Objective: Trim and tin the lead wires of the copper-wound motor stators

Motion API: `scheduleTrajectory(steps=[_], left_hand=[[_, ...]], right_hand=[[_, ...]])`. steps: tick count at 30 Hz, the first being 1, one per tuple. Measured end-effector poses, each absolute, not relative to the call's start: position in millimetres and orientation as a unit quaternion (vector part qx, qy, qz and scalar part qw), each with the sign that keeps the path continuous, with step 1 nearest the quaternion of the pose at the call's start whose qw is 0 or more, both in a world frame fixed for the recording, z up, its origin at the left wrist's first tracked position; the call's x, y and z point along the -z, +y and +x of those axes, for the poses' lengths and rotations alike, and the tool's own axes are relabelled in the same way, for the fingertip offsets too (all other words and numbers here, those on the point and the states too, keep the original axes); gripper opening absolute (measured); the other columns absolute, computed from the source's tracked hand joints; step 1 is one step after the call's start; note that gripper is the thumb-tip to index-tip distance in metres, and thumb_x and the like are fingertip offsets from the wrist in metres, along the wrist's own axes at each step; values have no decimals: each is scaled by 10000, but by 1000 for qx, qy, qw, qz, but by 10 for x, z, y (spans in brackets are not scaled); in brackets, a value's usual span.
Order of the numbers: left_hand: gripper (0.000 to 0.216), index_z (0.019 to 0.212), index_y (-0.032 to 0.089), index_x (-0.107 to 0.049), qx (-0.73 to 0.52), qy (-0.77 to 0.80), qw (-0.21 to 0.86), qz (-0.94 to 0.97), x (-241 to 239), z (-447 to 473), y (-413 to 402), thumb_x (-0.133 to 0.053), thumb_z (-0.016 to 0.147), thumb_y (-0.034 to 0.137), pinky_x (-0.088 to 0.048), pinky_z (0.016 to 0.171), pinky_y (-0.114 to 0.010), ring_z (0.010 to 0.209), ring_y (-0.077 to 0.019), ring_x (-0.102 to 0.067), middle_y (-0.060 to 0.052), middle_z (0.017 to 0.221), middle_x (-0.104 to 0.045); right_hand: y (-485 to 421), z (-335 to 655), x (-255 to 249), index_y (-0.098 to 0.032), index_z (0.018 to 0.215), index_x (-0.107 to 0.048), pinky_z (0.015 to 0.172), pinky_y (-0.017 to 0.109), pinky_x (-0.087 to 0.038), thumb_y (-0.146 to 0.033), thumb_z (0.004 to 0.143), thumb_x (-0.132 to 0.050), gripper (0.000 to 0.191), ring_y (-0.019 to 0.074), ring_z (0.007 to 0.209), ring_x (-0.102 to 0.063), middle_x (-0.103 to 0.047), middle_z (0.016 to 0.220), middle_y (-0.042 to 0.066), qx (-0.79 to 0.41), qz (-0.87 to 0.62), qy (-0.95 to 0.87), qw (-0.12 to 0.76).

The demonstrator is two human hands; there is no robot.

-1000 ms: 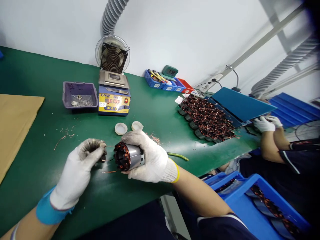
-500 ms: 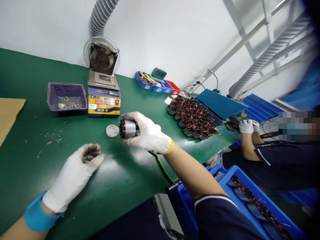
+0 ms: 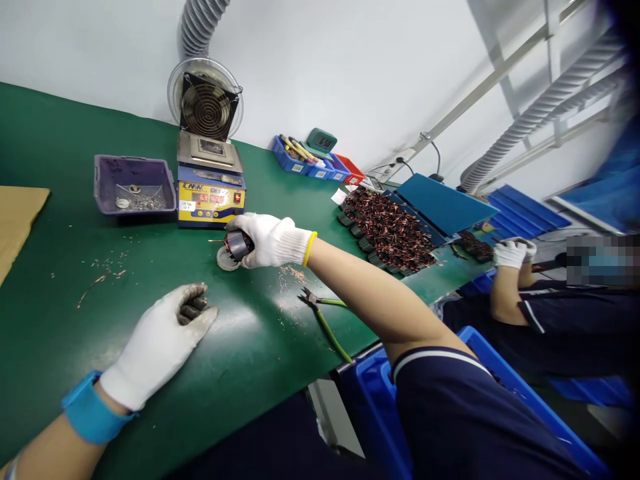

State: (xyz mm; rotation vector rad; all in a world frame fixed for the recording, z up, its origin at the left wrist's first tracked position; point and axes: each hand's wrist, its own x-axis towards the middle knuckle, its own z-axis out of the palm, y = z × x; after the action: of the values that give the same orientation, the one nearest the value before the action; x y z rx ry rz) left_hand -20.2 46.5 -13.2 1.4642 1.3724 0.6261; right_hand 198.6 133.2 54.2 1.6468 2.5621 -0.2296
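Observation:
My right hand (image 3: 270, 240), in a white glove, is closed round a small motor stator (image 3: 236, 245) with copper windings. It holds the stator over a round white lid (image 3: 226, 260) on the green table, just in front of the yellow solder pot (image 3: 211, 195). A thin copper lead sticks out of the stator to the left. My left hand (image 3: 163, 340), in a dirty white glove with a blue cuff, rests on the table nearer to me. Its fingers are curled in, and I cannot see anything in them.
Green-handled cutters (image 3: 323, 313) lie by my right forearm. A purple tray (image 3: 133, 185) stands left of the solder pot, a fan (image 3: 206, 100) behind it. A pile of wound stators (image 3: 393, 230) lies to the right, where another person's gloved hands (image 3: 511, 253) work. Blue bins (image 3: 493, 373) sit below.
My right hand has carried the stator away from my left hand, forward and left to the white lid before the solder pot. My left hand let go of the wire and stayed low.

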Motion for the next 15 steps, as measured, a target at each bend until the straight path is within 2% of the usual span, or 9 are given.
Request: scheduleTrajectory(steps=[5,9,12,15], left_hand=[[807,1218,107,-640,-243,568,480,623,119,-208,460,-576,640,667,-540,885,-502,896,-339,-680,-138,1026,-730],[827,1237,95,-635,-234,567,469,635,115,-201,459,-568,639,663,-546,900,-499,920,-344,-691,-145,1040,-733],[821,1246,94,-629,-231,563,465,643,134,-200,456,-555,657,661,-546,898,-507,930,-347,-691,-148,1043,-732],[799,1243,104,-632,-226,561,460,650,156,-200,450,-554,676,663,-537,908,-517,944,-350,-685,-147,1059,-727]], right_hand=[[1357,1893,-593,-247,1297,-600,731,294,-534,-394,682,-763,652,254,993,-683,-685,1187,71,63,541,835,80],[1316,1898,-648,-242,1315,-588,768,293,-536,-366,686,-769,666,248,1024,-673,-673,1221,63,73,541,835,71],[1208,1949,-759,-246,1373,-538,827,333,-543,-358,709,-758,708,264,1079,-653,-629,1298,61,61,556,828,33],[1088,1975,-879,-251,1393,-507,804,410,-552,-370,736,-760,714,318,1072,-626,-589,1311,100,-38,567,822,36]])
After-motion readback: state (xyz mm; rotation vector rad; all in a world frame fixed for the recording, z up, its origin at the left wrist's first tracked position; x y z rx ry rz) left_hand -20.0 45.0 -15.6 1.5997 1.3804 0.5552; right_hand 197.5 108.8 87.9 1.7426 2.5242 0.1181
